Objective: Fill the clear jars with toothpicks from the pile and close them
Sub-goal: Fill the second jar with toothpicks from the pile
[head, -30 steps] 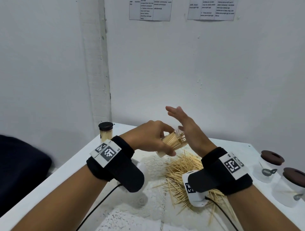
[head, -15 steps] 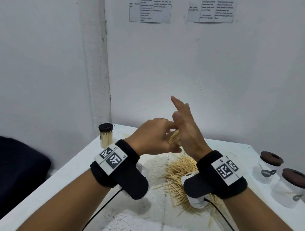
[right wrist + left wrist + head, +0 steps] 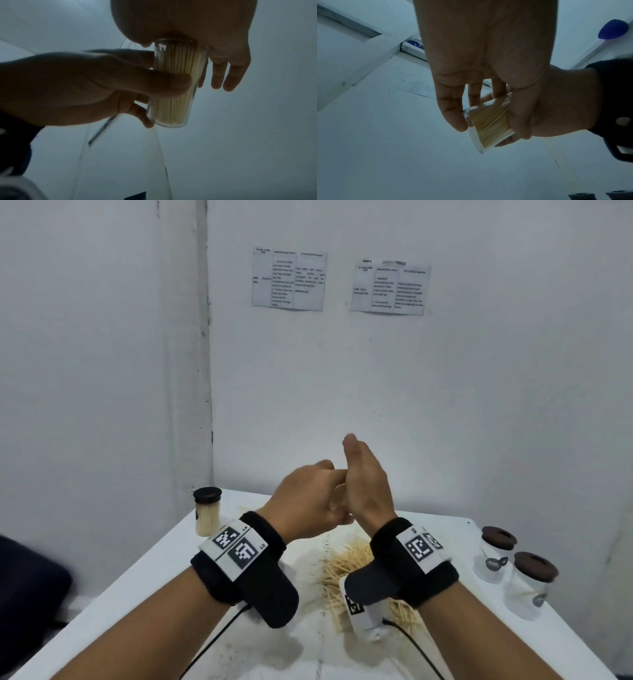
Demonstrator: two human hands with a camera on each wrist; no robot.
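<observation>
Right palm has swung from a raised, open slant to flat against the jar's mouth.

The left hand (image 3: 310,505) holds the small clear plastic jar packed with pale wooden toothpicks (image 3: 173,86) in the air above the loose toothpick pile (image 3: 346,563) on the white desk (image 3: 164,570), thumb and curled fingers (image 3: 164,83) wrapped round its wall. The right hand (image 3: 368,487) stands on edge, fingers straight and together, gripping nothing, its palm capping the open rim, probably to tamp the sticks level so a lid will seat. A filled, black-lidded jar (image 3: 207,511) stands left of the pile.
</observation>
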